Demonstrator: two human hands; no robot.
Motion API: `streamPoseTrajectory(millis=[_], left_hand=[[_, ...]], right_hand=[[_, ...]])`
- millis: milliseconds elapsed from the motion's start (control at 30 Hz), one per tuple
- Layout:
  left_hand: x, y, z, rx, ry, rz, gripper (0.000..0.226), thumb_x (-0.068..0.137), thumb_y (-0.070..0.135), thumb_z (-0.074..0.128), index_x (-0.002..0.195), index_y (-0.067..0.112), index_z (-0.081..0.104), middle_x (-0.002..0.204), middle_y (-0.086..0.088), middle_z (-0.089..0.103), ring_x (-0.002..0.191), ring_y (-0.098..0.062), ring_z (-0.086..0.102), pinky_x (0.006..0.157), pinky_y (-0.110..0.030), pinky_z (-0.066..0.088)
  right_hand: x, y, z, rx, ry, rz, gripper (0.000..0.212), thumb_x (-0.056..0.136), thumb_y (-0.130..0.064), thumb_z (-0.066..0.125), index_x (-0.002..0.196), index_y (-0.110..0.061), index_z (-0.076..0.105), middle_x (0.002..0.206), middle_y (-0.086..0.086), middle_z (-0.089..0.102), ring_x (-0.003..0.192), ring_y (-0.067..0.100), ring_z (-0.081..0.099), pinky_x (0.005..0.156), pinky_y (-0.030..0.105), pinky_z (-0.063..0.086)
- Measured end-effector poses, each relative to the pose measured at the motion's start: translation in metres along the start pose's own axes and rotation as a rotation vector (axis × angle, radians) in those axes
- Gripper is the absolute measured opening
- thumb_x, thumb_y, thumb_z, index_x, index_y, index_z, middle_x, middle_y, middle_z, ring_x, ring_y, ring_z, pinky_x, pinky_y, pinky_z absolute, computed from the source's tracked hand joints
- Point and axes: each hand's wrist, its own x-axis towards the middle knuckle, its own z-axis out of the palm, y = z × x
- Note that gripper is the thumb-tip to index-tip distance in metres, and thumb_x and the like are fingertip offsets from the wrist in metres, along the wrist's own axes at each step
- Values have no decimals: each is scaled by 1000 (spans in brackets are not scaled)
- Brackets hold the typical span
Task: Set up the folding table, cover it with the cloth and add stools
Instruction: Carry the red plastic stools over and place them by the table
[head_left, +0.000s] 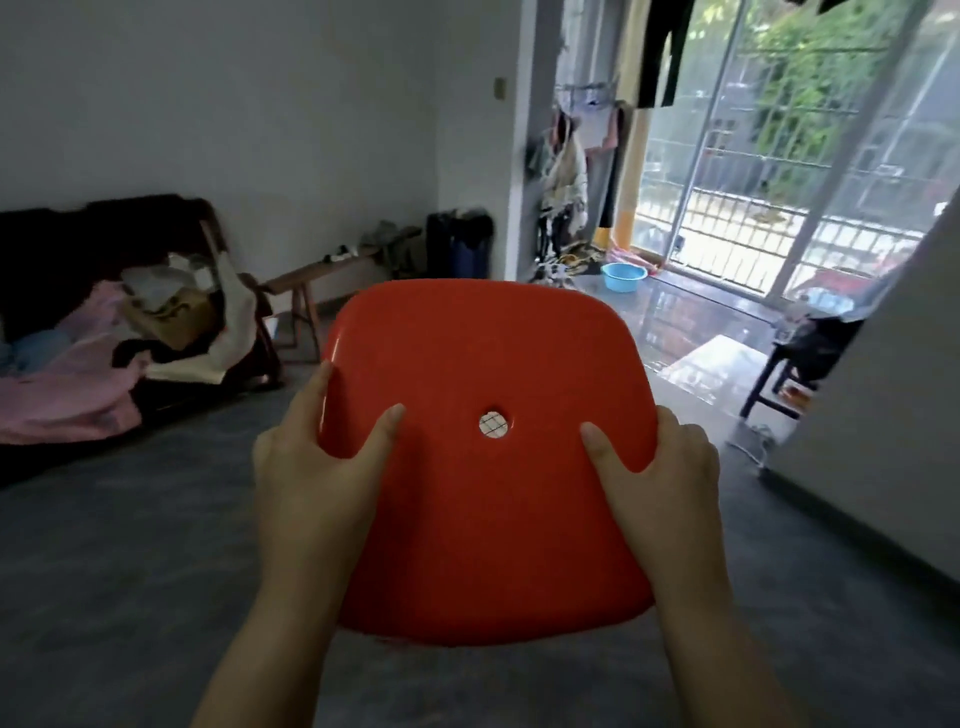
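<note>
A glossy red square plastic stool (483, 457), seat towards the camera, is carried above the grey floor (130, 545), left hand (311, 467) and right hand (660, 478) clamping opposite seat edges; stool-adding is under way, with no folding table or cloth apparently in view.

Red-orange stool (483, 462) — white, black-gridded patch in its centre hole; light-blue basin (623, 277); dark grey floor (130, 561).

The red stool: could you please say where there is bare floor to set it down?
Bare grey floor lies left of the stool, before the clothes-piled sofa, and lower right beside the white wall. Crowded toward the balcony door: blue basin, dark chair.
</note>
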Motion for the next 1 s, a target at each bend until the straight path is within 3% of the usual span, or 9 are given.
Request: streamPoseTrajectory(millis=[100, 267, 500, 733, 1000], left_hand=[[37, 3, 46, -17, -105, 53, 79, 60, 69, 62, 134, 47, 41, 129, 3, 52, 118, -14, 50, 99, -43, 43], [77, 9, 141, -54, -262, 178, 73, 66, 64, 66, 132, 38, 49, 122, 6, 57, 119, -18, 50, 101, -44, 42], [90, 48, 304, -107, -512, 243, 73, 68, 62, 67, 134, 38, 47, 126, 6, 56, 121, -15, 47, 97, -31, 38], [86, 87, 482, -135, -615, 209, 75, 70, 68, 62, 136, 40, 41, 119, 24, 47, 120, -13, 48, 95, -39, 46], [103, 115, 631, -114, -645, 117, 67, 76, 61, 62, 136, 37, 42, 127, 13, 52, 119, -10, 47, 88, -29, 41]], right_hand=[[33, 17, 3, -26, 90, 82, 78, 72, -78, 41, 122, -20, 51, 111, 2, 55, 106, 22, 52, 90, 47, 49], [71, 57, 1, -48, 214, 271, 68, 72, -68, 50, 121, -20, 52, 107, 2, 49, 105, 22, 49, 91, 44, 47], [140, 150, -43, -143, 364, 418, 55, 78, -57, 58, 112, -13, 57, 94, 5, 47, 86, 19, 46, 75, 30, 38], [261, 271, -90, -274, 377, 417, 66, 76, -66, 53, 105, -8, 59, 96, 12, 56, 94, 28, 50, 81, 35, 40], [389, 353, -116, -368, 295, 459, 66, 78, -59, 56, 115, -5, 56, 104, 19, 53, 104, 36, 49, 87, 41, 41]])
